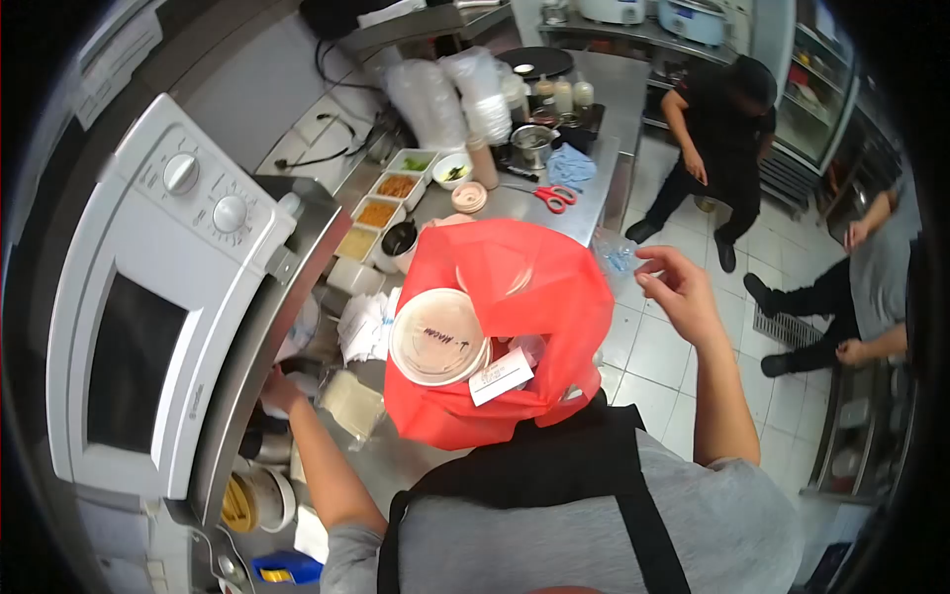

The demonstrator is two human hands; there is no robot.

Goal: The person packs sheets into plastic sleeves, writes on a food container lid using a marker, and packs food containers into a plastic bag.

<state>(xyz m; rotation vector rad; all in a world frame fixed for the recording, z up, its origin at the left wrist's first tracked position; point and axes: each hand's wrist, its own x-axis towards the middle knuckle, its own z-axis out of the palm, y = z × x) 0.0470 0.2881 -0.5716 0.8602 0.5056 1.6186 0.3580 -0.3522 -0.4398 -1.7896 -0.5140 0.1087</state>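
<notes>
A red bag [554, 287] stands open on the steel counter in front of me. Inside it is a round lidded tub [435, 339] with handwriting on its lid, and a printed paper slip [502, 377] lies by the tub. My left hand [284, 390] reaches under the shelf at the left, among packets and containers; its fingers are mostly hidden. In the air right of the bag, my right hand [685, 294] is half curled with thumb and fingers apart, holding nothing visible. Near its fingertips is a clear plastic bag with blue marks [616, 253].
A white microwave [148, 327] sits on the shelf at left. Food trays [380, 212], red scissors [556, 198], a steel pot [533, 145] and squeeze bottles [564, 96] stand along the counter. Two other people [720, 129] stand at right on the tiled floor.
</notes>
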